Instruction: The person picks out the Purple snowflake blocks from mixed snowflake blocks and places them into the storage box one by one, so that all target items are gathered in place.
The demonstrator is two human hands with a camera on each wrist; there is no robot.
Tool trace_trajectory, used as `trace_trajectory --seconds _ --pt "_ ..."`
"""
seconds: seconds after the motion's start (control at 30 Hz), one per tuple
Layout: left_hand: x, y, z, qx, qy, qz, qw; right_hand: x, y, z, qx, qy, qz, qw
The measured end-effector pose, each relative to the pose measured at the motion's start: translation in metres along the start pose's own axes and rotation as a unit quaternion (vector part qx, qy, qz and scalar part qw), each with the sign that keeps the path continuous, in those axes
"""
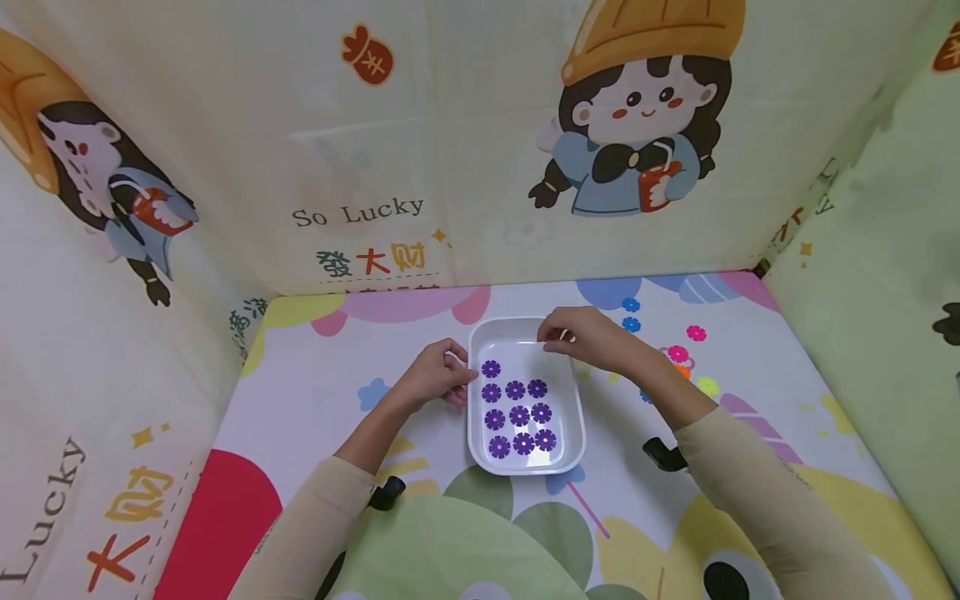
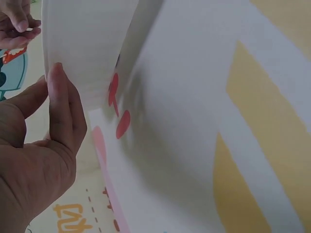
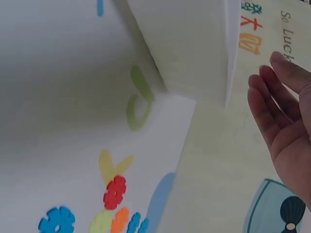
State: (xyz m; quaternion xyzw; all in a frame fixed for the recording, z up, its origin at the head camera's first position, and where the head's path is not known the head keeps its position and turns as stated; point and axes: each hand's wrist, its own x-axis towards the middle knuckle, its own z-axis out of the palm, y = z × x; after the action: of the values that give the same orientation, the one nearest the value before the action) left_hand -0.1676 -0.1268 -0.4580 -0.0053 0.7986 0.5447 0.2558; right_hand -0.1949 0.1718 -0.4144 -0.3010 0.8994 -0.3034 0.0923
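Note:
A white rectangular tray [image 1: 517, 348] lies on the patterned tabletop in the head view. Several purple flower-shaped plastic discs [image 1: 519, 415] are set out in it in three columns, and the left column reaches one disc farther back. My left hand [image 1: 437, 372] pinches the tray's left rim between thumb and fingers; the left wrist view shows this hand [image 2: 46, 165] against the tray's outer wall [image 2: 87, 43]. Above the tray's far right corner is my right hand [image 1: 583, 335]. In the right wrist view its fingers [image 3: 265, 114] are loosely bent, with no disc visible between them and the thumb.
Loose flower discs lie to the right of the tray: blue [image 1: 631, 323], pink [image 1: 696, 333], orange [image 1: 681, 371] and yellow-green [image 1: 707, 386]. My right forearm [image 1: 667, 387] hides part of that area. Printed cloth walls [image 1: 480, 167] enclose the table at the back and sides.

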Motion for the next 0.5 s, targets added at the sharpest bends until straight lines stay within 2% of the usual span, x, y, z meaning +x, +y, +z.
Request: trace_trajectory --seconds 0.27,0.37,0.5 --pt "-0.005 0.001 -0.007 0.015 0.028 0.005 0.9995 -0.02 0.004 -0.02 -0.028 0.092 0.047 0.9942" --pt "-0.01 0.004 -0.013 0.016 0.05 0.019 0.9984 -0.028 0.003 -0.026 -0.048 0.123 0.058 0.9896" --pt "-0.016 0.009 -0.022 0.054 0.088 0.05 0.9934 -0.037 0.003 -0.035 -0.103 0.165 0.051 0.9796"
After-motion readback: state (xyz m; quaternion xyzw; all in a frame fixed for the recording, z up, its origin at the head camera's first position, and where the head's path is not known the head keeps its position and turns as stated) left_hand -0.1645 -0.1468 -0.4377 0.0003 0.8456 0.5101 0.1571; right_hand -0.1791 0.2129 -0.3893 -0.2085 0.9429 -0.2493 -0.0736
